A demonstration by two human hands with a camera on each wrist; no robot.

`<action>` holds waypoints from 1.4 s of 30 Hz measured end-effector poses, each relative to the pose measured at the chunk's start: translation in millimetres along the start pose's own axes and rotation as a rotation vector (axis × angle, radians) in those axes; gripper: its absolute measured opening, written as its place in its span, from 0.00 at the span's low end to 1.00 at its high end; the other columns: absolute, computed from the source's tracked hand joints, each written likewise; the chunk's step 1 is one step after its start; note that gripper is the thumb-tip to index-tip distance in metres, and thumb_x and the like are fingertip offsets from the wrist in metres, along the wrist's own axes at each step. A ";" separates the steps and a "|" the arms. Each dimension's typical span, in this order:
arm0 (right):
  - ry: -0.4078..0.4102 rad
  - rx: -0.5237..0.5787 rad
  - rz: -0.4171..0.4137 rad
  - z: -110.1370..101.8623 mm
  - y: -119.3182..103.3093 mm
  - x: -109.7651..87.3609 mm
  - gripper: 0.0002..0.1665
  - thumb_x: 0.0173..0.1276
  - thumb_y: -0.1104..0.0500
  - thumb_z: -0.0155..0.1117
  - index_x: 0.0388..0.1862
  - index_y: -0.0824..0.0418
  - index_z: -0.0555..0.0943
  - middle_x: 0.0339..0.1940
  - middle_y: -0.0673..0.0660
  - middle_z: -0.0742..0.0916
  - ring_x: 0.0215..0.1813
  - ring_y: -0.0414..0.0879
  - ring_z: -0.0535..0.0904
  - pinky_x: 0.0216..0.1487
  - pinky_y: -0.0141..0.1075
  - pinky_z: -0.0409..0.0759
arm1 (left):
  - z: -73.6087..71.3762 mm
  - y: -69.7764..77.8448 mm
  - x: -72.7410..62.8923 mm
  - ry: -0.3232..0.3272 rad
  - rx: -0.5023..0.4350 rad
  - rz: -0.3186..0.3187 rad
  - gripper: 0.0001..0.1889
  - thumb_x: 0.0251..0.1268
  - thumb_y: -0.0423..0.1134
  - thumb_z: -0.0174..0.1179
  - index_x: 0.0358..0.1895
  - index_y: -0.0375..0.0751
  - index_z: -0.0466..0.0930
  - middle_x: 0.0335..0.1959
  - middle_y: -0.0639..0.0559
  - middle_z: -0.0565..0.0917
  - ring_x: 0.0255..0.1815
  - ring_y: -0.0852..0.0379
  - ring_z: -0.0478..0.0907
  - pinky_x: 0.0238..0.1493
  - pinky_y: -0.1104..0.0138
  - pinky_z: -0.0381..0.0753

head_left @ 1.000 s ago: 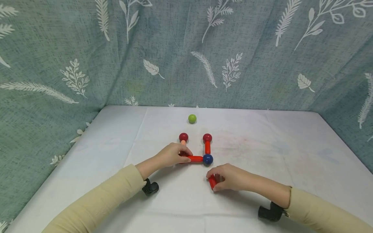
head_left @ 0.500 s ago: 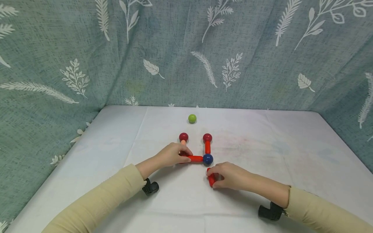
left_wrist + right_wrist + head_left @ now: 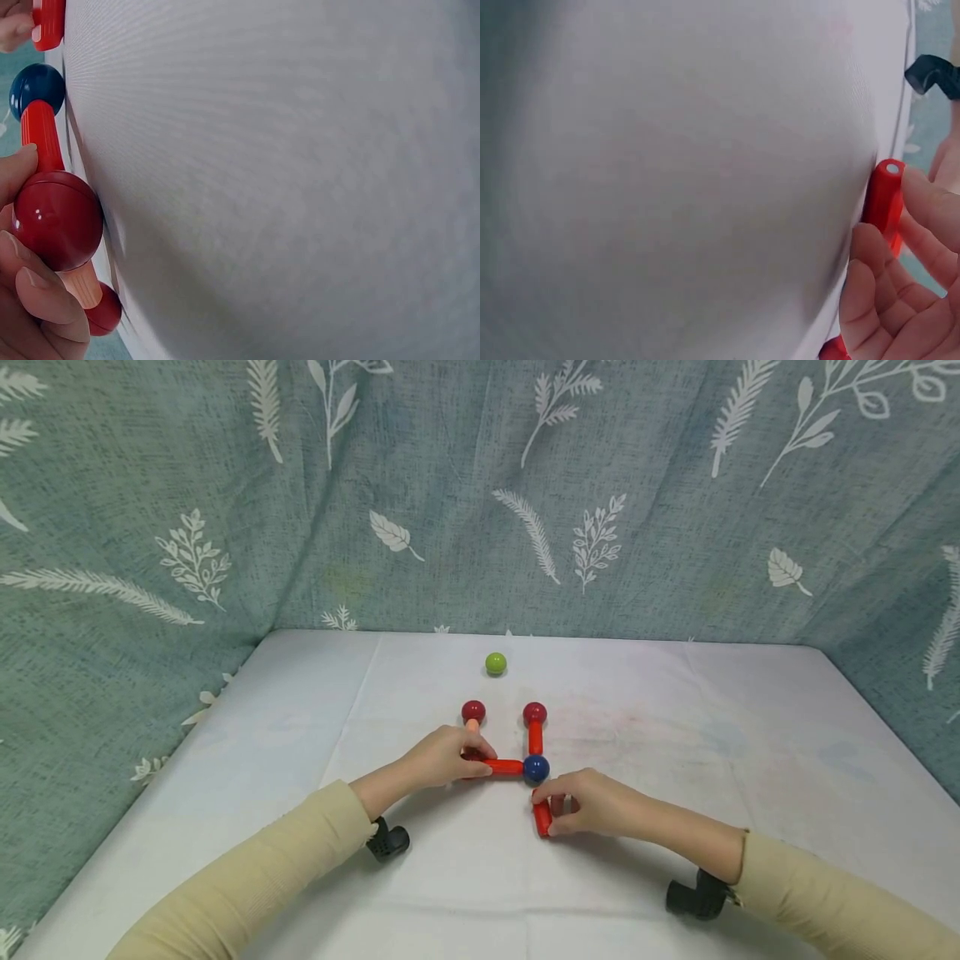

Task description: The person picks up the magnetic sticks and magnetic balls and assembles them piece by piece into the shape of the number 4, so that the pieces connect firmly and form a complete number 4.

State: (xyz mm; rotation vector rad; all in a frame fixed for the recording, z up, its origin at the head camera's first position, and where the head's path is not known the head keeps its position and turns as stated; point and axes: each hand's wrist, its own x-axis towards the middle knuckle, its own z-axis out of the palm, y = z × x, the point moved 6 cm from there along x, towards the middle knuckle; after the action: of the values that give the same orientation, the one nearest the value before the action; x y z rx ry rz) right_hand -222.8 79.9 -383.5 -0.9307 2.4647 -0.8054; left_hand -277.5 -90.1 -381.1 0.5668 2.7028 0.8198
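Observation:
A U-shaped piece of magnetic-style rods and balls lies on the white cloth. Its blue ball (image 3: pixel 536 767) joins two red rods, one running away to a dark red ball (image 3: pixel 535 713), one running left (image 3: pixel 506 767). At that rod's other end, my left hand (image 3: pixel 444 758) holds the rod and another dark red ball (image 3: pixel 58 220); from there a peach rod (image 3: pixel 82 283) leads to a third dark red ball (image 3: pixel 473 711). Between thumb and fingers my right hand (image 3: pixel 603 803) pinches a loose red rod (image 3: pixel 542 817), its far end just short of the blue ball.
A green ball (image 3: pixel 496 663) sits alone near the back of the white-covered table (image 3: pixel 675 735). Green-blue leaf-print cloth (image 3: pixel 450 585) hangs behind and at the sides. Black wrist cameras (image 3: pixel 389 841) hang under both sleeves.
My right hand has moved the loose red rod slightly away from me, nearer the blue ball, and turned it straighter. The left hand stays in place on the joined piece.

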 end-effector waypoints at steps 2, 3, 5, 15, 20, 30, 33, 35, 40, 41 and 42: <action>0.004 -0.030 -0.028 0.7 -2.6 -0.6 0.21 0.52 0.60 0.71 0.47 0.56 0.81 0.27 0.44 0.79 0.26 0.35 0.70 0.29 0.27 0.72 | -0.3 0.2 0.1 -0.001 0.003 -0.001 0.09 0.52 0.38 0.67 0.38 0.47 0.85 0.31 0.58 0.82 0.33 0.59 0.70 0.32 0.71 0.71; 0.008 -0.048 -0.043 1.0 -4.0 -0.9 0.20 0.52 0.60 0.71 0.47 0.56 0.82 0.27 0.44 0.80 0.26 0.35 0.69 0.29 0.27 0.72 | -0.3 0.2 0.2 -0.002 0.003 -0.003 0.09 0.52 0.38 0.66 0.38 0.47 0.85 0.32 0.58 0.82 0.33 0.59 0.70 0.32 0.71 0.71; 0.021 -0.079 -0.065 1.5 -6.1 -1.1 0.20 0.52 0.60 0.71 0.46 0.57 0.82 0.29 0.44 0.80 0.26 0.33 0.69 0.29 0.26 0.71 | -0.4 0.2 0.5 -0.003 0.005 -0.005 0.09 0.52 0.38 0.66 0.39 0.47 0.85 0.32 0.58 0.81 0.33 0.59 0.70 0.32 0.71 0.71; 0.073 -0.150 -0.084 1.9 -8.5 1.3 0.18 0.53 0.60 0.70 0.44 0.58 0.82 0.25 0.44 0.78 0.22 0.32 0.67 0.26 0.25 0.69 | 0.2 0.0 0.9 -0.007 0.002 -0.010 0.09 0.52 0.38 0.67 0.38 0.47 0.85 0.31 0.58 0.81 0.34 0.59 0.70 0.32 0.71 0.71; 0.090 -0.186 -0.086 1.7 -8.7 1.6 0.17 0.53 0.59 0.71 0.43 0.56 0.82 0.25 0.44 0.77 0.22 0.32 0.67 0.26 0.25 0.69 | 0.9 -1.1 1.6 -0.009 0.001 -0.008 0.09 0.52 0.38 0.66 0.38 0.47 0.85 0.31 0.58 0.81 0.33 0.59 0.70 0.31 0.71 0.71; 0.097 -0.210 -0.053 2.4 -10.9 4.2 0.18 0.53 0.57 0.71 0.44 0.56 0.82 0.27 0.45 0.79 0.24 0.34 0.68 0.26 0.25 0.70 | 1.0 -1.1 1.3 -0.005 0.003 -0.013 0.09 0.52 0.38 0.67 0.38 0.47 0.85 0.31 0.58 0.81 0.34 0.59 0.70 0.31 0.71 0.72; 0.102 -0.220 -0.053 2.5 -11.0 4.6 0.18 0.53 0.58 0.71 0.44 0.56 0.82 0.27 0.45 0.80 0.24 0.35 0.68 0.26 0.25 0.69 | 0.8 -0.6 1.1 -0.005 0.002 -0.015 0.09 0.52 0.38 0.67 0.38 0.48 0.85 0.31 0.58 0.81 0.34 0.59 0.70 0.31 0.72 0.71; 0.104 -0.227 -0.054 2.4 -11.7 4.6 0.18 0.53 0.58 0.71 0.44 0.57 0.82 0.28 0.46 0.81 0.25 0.36 0.69 0.26 0.25 0.69 | 0.9 -0.7 1.1 -0.005 -0.001 -0.017 0.09 0.52 0.38 0.67 0.38 0.48 0.85 0.31 0.58 0.81 0.34 0.59 0.70 0.31 0.72 0.71; 0.088 -0.218 -0.019 3.8 -11.1 5.7 0.20 0.52 0.56 0.71 0.46 0.56 0.80 0.31 0.46 0.81 0.28 0.38 0.71 0.27 0.26 0.70 | 0.8 -0.8 0.8 -0.001 0.001 -0.007 0.09 0.52 0.38 0.67 0.38 0.47 0.85 0.31 0.58 0.81 0.33 0.59 0.70 0.30 0.72 0.72; 0.083 -0.217 -0.010 4.4 -10.9 5.9 0.21 0.51 0.56 0.72 0.46 0.55 0.80 0.31 0.46 0.81 0.29 0.38 0.71 0.28 0.26 0.71 | 0.9 -1.0 0.7 0.000 0.002 -0.006 0.09 0.52 0.38 0.67 0.38 0.47 0.85 0.31 0.58 0.82 0.33 0.59 0.70 0.31 0.72 0.71; 0.079 -0.216 -0.005 4.9 -10.8 6.1 0.21 0.51 0.56 0.72 0.46 0.55 0.80 0.32 0.46 0.81 0.30 0.38 0.71 0.28 0.26 0.71 | 1.0 -1.2 0.6 0.000 0.000 -0.005 0.09 0.52 0.38 0.67 0.38 0.47 0.85 0.31 0.58 0.82 0.33 0.59 0.70 0.31 0.72 0.71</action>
State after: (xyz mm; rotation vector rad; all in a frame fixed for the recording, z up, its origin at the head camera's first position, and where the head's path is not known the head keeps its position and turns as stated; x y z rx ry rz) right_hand -219.5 67.2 -381.3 -0.9958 2.6590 -0.5956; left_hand -278.0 -90.3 -382.7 0.5603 2.7030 0.8180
